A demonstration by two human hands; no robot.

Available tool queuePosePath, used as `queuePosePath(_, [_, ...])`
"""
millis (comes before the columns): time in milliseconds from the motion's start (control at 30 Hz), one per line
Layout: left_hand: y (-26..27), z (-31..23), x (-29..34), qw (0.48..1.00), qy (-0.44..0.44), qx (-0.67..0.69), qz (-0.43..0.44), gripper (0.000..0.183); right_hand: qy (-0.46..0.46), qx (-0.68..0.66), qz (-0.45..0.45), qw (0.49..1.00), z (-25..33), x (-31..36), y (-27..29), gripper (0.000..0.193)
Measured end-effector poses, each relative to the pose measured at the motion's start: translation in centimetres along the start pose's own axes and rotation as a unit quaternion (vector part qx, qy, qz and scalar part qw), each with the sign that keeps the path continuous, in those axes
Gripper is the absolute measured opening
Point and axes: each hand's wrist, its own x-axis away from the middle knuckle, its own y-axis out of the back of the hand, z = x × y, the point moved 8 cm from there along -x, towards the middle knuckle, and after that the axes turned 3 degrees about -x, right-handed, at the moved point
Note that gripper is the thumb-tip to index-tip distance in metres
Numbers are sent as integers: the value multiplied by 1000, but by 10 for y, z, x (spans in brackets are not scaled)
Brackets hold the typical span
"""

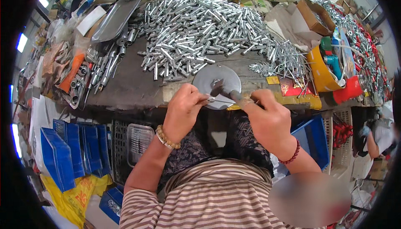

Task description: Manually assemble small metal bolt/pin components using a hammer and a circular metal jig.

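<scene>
Head view: your left hand (184, 110) has its thumb and finger pinched close together on a small metal bit (211, 100), which sits over the near part of the round plate (231, 76). Your right hand (269, 122) has its fingers wrapped around the hammer (234, 96). Its dark end is over the plate, just beside the bit; I can't tell if they touch. Past the plate lies a big pile of shiny tubes (204, 28). Thin pins (288, 58) lie right of the pile, near a yellow tub (319, 72).
</scene>
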Motion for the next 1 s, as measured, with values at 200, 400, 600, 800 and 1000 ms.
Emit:
queuePosePath(200, [-1,2,1,1000,-1,12,4,20,-25,-1,21,999,-8,18,-26,30])
queuePosePath(400, [-2,3,1,1000,7,6,6,19,-21,-35,-68,997,-6,8,-2,33])
queuePosePath(600, [0,3,-1,999,3,13,-30,13,-19,-23,1,1000,-12,27,-35,39])
queuePosePath(800, [2,6,2,1000,16,5,-2,18,-115,-143,59,981,-38,-9,-36,37])
queuePosePath(1000, [4,3,1,999,18,-27,-8,11,-5,40,97,994,-24,-14,-44,20])
